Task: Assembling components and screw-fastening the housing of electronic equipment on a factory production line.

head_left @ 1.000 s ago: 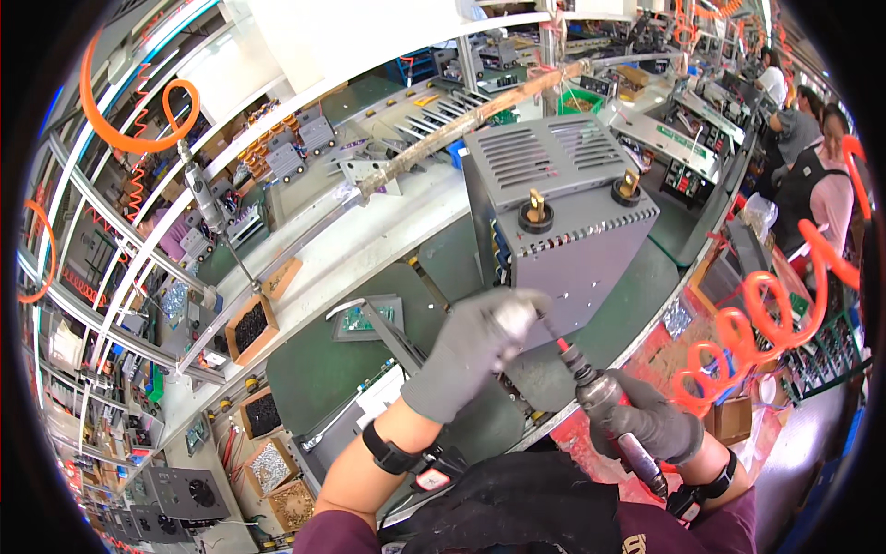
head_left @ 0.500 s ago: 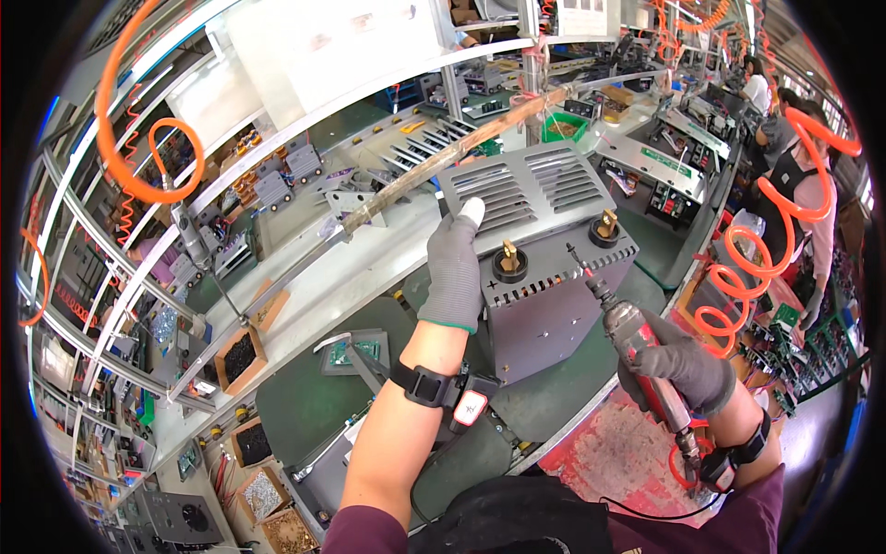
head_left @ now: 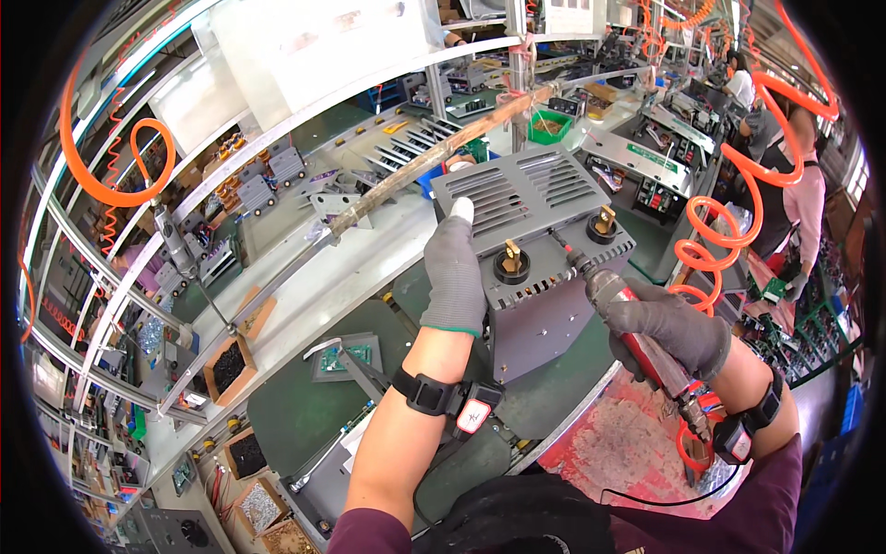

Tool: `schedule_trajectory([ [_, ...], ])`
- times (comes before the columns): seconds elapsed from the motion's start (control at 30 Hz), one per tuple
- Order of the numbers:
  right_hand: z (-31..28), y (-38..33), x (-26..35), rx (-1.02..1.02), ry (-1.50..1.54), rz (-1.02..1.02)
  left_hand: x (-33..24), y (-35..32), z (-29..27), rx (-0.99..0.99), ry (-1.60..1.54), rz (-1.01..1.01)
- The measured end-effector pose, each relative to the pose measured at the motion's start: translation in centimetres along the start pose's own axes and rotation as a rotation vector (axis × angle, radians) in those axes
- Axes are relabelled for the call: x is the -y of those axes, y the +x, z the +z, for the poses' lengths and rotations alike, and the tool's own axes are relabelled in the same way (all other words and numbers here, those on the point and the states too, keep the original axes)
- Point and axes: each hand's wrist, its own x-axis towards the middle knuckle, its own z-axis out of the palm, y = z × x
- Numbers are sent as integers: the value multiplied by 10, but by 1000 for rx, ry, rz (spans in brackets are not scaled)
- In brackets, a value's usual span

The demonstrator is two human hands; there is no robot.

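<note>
A dark grey metal case (head_left: 543, 337) with a slotted vent cover (head_left: 526, 191) stands tilted on the bench before me. Two round black terminals with brass bolts sit on its upper edge, the left terminal (head_left: 511, 264) and the right terminal (head_left: 603, 224). My gloved left hand (head_left: 453, 268) grips the cover's left side, thumb on top and the other fingers hidden. Wrapped in my gloved right hand (head_left: 666, 331) is a red and silver pneumatic screwdriver (head_left: 604, 288). Its bit reaches the cover's edge between the terminals; whether it sits in a screw I cannot tell.
A coiled orange air hose (head_left: 709, 242) hangs at the right, where another person (head_left: 801, 198) stands. Another screwdriver (head_left: 175, 242) hangs at the left, above a box of black screws (head_left: 228, 367). A wooden-topped rail (head_left: 443, 152) crosses behind the case. A green bin (head_left: 548, 127) stands beyond.
My right hand has brought the screwdriver leftward and up, so its bit now meets the cover's edge between the terminals. My left hand keeps its grip on the case.
</note>
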Motion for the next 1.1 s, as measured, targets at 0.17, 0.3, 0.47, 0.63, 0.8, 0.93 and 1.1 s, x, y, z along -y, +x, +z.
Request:
schedule_trajectory([
  [0.17,7,-1,2,-74,-55,11,3,4,-2,12,13,-5],
  [0.3,10,1,7,-79,-38,-4,3,6,-6,35,2,-13],
  [0.47,7,4,7,-72,-125,-50,-2,1,0,27,-16,-48],
  [0.63,9,3,11,-73,-194,-46,5,5,-4,72,-29,3],
  [0.8,5,7,-6,-116,-275,-93,2,2,-18,90,-89,-77],
  [0.93,17,-15,-12,-91,-126,-221,-5,-9,-73,66,-203,-125],
  [1.1,49,-29,-21,206,97,-157,-18,-59,-83,238,-105,-162],
])
